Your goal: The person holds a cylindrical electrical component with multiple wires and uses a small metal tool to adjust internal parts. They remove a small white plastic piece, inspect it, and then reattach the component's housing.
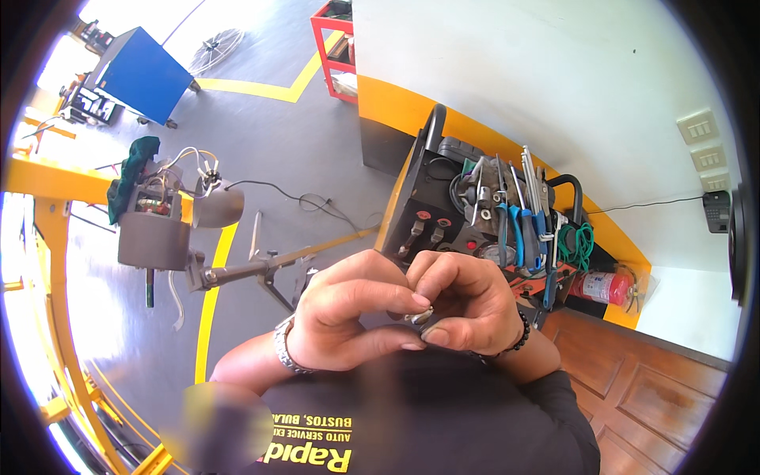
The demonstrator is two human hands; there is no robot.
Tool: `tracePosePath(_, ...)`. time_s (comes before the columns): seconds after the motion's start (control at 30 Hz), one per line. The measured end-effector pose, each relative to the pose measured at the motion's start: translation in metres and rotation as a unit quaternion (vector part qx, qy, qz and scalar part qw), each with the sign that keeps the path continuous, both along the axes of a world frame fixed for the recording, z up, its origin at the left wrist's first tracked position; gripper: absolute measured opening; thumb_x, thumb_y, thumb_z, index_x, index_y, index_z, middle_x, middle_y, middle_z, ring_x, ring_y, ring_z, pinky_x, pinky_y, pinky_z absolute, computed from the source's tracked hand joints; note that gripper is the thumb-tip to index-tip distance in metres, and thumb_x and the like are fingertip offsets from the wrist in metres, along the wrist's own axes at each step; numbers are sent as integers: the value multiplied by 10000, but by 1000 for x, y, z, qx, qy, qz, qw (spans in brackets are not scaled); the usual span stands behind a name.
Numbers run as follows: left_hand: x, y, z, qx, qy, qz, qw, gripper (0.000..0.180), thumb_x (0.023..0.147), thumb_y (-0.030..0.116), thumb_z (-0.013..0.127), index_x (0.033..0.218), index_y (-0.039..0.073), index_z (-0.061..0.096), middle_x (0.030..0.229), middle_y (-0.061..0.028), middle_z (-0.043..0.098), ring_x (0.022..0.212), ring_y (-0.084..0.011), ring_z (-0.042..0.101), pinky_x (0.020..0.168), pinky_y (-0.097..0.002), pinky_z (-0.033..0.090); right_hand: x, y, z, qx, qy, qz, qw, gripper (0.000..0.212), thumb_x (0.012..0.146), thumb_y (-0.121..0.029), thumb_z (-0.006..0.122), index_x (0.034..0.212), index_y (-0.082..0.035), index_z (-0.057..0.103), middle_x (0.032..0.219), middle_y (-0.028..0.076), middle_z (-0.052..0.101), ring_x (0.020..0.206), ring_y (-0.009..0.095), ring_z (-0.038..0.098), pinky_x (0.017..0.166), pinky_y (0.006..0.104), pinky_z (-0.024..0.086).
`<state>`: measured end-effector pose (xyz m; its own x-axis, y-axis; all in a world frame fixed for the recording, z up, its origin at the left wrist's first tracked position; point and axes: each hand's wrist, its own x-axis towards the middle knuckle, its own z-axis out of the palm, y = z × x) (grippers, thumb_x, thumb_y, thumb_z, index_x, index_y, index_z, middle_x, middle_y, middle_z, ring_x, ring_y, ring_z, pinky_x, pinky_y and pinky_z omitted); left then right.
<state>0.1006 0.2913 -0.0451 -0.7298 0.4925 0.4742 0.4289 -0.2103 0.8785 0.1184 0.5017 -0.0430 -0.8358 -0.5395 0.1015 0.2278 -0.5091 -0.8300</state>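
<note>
My left hand (pixel 340 313), with a metal watch (pixel 288 346) on its wrist, meets my right hand (pixel 471 305) in front of my dark shirt. Between the fingertips of both is a small pale metal piece (pixel 419 317). Its exact kind is too small to make out, and the fingers partly cover it. Thumb and index finger of each hand close around it. A dark bead bracelet (pixel 522 332) circles my right wrist. Beyond my left hand stands a grey lamp-like housing (pixel 154 241) on a jointed arm, its wires exposed at the top.
A black tool cart (pixel 412 202) stands ahead to the right, loaded with wrenches, screwdrivers (pixel 529 237) and a green cord (pixel 576 247). Behind it are a wall and a red fire extinguisher (pixel 603 287). Yellow metal framework (pixel 51 237) rises at left. A blue cabinet (pixel 142 75) is farther off.
</note>
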Motion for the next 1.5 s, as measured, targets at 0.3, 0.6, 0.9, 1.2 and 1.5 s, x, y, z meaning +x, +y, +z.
tracePosePath(0.3, 1, -52, 3, 25, -102, 11, 994, 340, 788, 31, 821, 1100, 29, 686, 935, -90, 644, 810, -177, 630, 735, -298, 509, -11, -46, 8, 2, -78, 51, 996, 259, 901, -48, 737, 1126, 42, 646, 1094, 85, 639, 1008, 144, 581, 897, 294, 453)
tracePosePath(0.6, 12, -121, 5, 74, -157, 87, 981, 287, 855, 92, 771, 1100, -15, 665, 977, -120, 652, 876, -166, 621, 760, -279, 504, -28, -122, 19, 24, -122, 74, 989, 201, 947, -18, 657, 1136, 52, 654, 1027, 83, 666, 889, 116, 609, 789, 263, 486)
tracePosePath(0.9, 19, -175, 13, 122, -155, 111, 974, 313, 859, -108, 685, 1159, -20, 668, 977, -155, 695, 855, -226, 718, 767, -312, 568, -37, -181, 26, 8, -140, 110, 984, 169, 964, -2, 630, 1123, 53, 649, 998, 86, 662, 855, 119, 604, 766, 263, 488)
tracePosePath(1.2, 15, -202, 10, 92, -119, 172, 973, 341, 808, -71, 744, 1138, -10, 681, 957, -145, 690, 844, -222, 708, 749, -308, 563, -48, -210, 32, 86, -44, 102, 990, 231, 925, 16, 658, 1152, 44, 625, 1053, 89, 652, 950, 140, 622, 857, 293, 497)
tracePosePath(1.5, 5, -226, 13, -70, -59, 197, 976, 418, 717, -41, 808, 1117, 22, 706, 886, -100, 636, 738, -182, 637, 623, -291, 511, -53, -228, 13, 16, -110, 111, 987, 319, 862, 72, 696, 1162, 26, 596, 1097, 107, 682, 1016, 150, 639, 893, 306, 510)
